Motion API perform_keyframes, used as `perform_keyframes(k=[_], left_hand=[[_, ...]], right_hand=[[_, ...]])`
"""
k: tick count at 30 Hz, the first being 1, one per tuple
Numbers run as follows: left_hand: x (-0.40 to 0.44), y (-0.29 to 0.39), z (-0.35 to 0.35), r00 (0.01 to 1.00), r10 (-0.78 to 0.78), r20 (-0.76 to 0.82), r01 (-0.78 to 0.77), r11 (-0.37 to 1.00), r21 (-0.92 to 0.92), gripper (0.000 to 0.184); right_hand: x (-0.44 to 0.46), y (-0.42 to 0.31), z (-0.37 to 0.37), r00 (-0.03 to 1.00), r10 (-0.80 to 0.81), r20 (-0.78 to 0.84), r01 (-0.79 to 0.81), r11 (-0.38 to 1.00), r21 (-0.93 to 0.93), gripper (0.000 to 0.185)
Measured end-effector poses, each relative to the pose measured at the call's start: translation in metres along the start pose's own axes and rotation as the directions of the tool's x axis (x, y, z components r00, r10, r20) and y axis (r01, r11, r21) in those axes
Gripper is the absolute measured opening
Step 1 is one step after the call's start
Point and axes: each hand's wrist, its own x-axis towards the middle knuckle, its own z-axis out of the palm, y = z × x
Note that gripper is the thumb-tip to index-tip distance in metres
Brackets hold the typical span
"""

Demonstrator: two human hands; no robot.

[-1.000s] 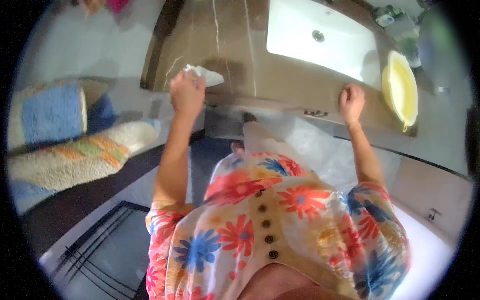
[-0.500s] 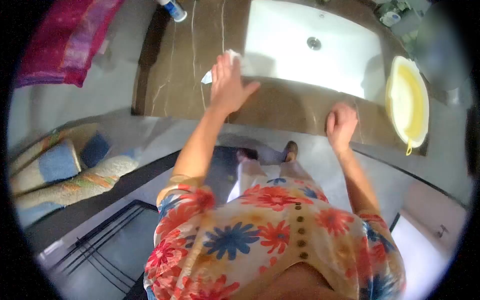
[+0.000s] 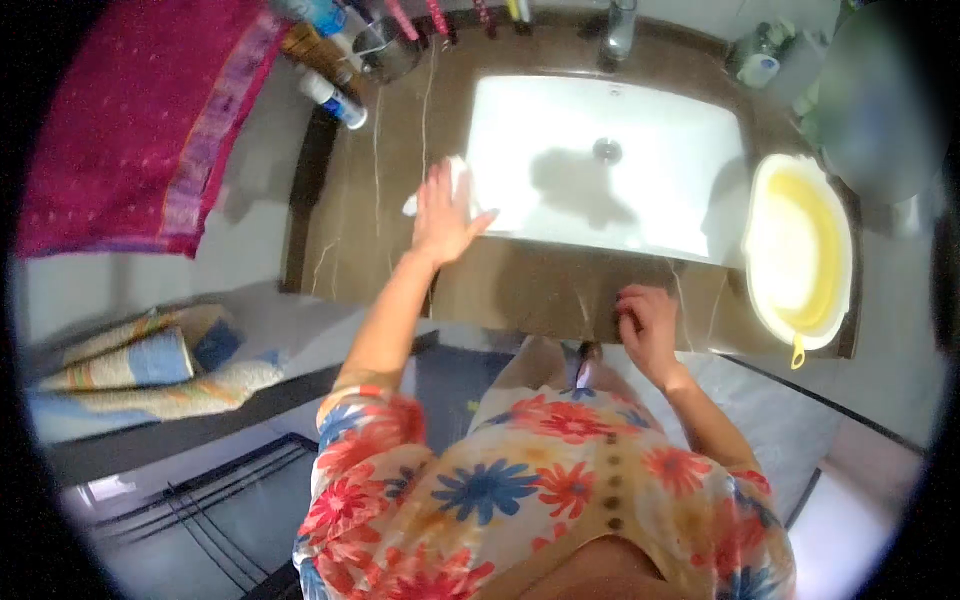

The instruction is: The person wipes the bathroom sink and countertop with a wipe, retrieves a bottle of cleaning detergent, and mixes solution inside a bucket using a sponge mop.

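My left hand [image 3: 442, 222] lies flat on the brown stone counter [image 3: 350, 215], just left of the white sink [image 3: 600, 215]. Its fingers are stretched out, with the thumb spread toward the sink's near corner. Under the palm and fingers is a thin white cloth or tissue [image 3: 460, 178], mostly covered by the hand. My right hand [image 3: 652, 325] rests near the counter's front edge, below the sink, its fingers loosely curled with nothing visible in them. To its right stands a white and yellow basin [image 3: 800, 250] with a yellow loop hanging from its rim.
A tap [image 3: 619, 35] rises behind the sink. At the back left are a blue and white tube [image 3: 335, 100], a dark cup [image 3: 388, 52] and several brush-like items. A magenta towel [image 3: 140, 130] hangs at left, above folded mats [image 3: 150, 365]. Bottles [image 3: 760, 68] stand back right.
The view has tilted up, bringing the tap and cup into sight. My left hand has slid slightly farther back with the white cloth. My right hand stays by the front edge, a little farther left.
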Motion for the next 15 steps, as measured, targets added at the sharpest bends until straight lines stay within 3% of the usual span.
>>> perform_keyframes(k=[6,9,12,13,15], left_hand=[[0.13,-0.019,-0.011,0.999,-0.031,0.008,0.032,0.997,-0.074,0.076],[0.186,-0.004,0.002,0.986,0.01,-0.166,-0.015,0.999,-0.032,0.068],[0.215,0.005,0.013,0.969,0.0,-0.248,-0.07,0.96,-0.272,0.049],[0.219,-0.002,0.014,0.882,0.042,-0.47,-0.234,0.903,-0.359,0.026],[0.221,0.004,0.0,0.849,0.074,-0.523,-0.174,0.974,-0.144,0.017]], right_hand=[[0.005,-0.008,-0.006,0.997,0.078,-0.029,-0.078,0.997,0.013,0.013],[0.004,0.004,-0.018,0.992,0.126,-0.03,-0.126,0.992,-0.001,0.012],[-0.001,0.017,-0.035,0.983,0.182,-0.027,-0.182,0.983,-0.008,0.012],[-0.003,0.022,-0.031,0.984,0.174,-0.038,-0.175,0.984,-0.019,0.013],[-0.003,0.023,-0.032,0.982,0.187,-0.025,-0.187,0.982,-0.009,0.013]])
